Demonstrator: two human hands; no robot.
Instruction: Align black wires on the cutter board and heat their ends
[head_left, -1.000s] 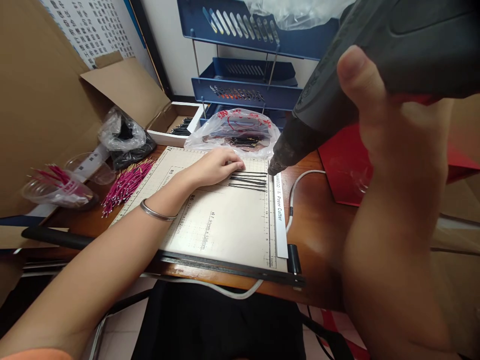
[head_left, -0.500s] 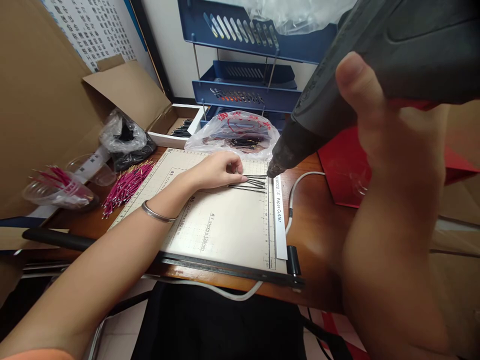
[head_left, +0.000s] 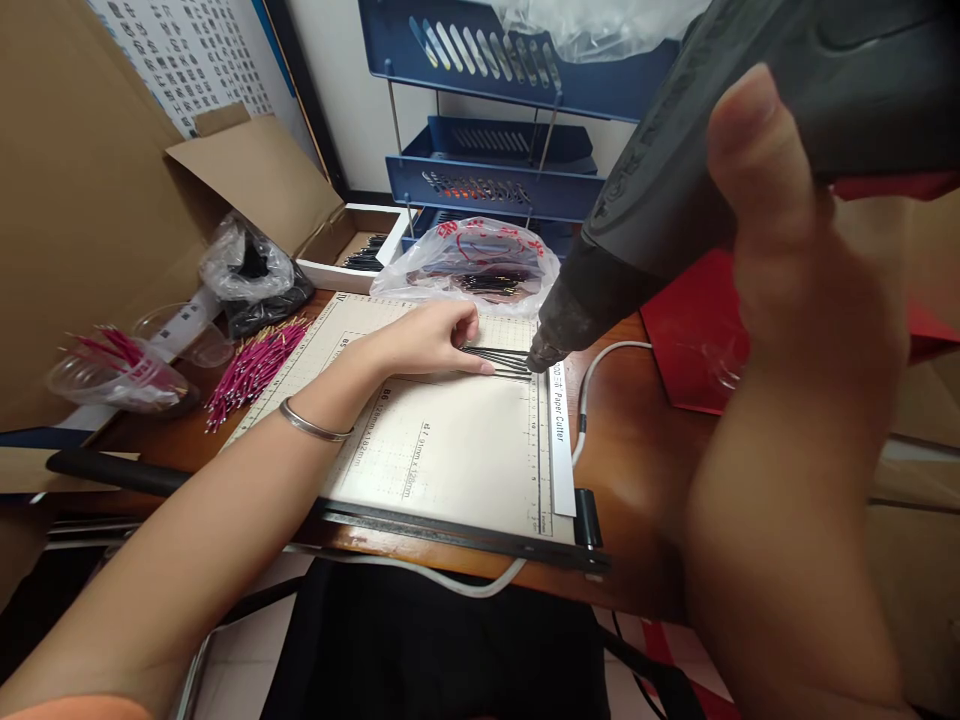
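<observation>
My right hand [head_left: 817, 230] is wrapped round a dark heat gun [head_left: 660, 190] that slants down to the left. The gun's nozzle is over the right ends of several thin black wires [head_left: 508, 360]. These wires lie side by side on a cream paper cutter board [head_left: 465, 450]. My left hand [head_left: 439, 340], fingers curled and thumb stretched along the wires, holds their left ends against the board. A silver bangle circles my left wrist.
Magenta wires [head_left: 259, 375] lie left of the board, beside a plastic cup [head_left: 124, 380]. Behind stand an open carton [head_left: 330, 240], a clear bag [head_left: 465, 260] and blue trays [head_left: 495, 185]. A red sheet [head_left: 690, 330] and white cable [head_left: 589, 390] are at right.
The heat gun's nozzle has shifted slightly down and left over the wire ends. My right thumb is higher and further right. The wires lie closer together, and my left thumb is stretched straighter.
</observation>
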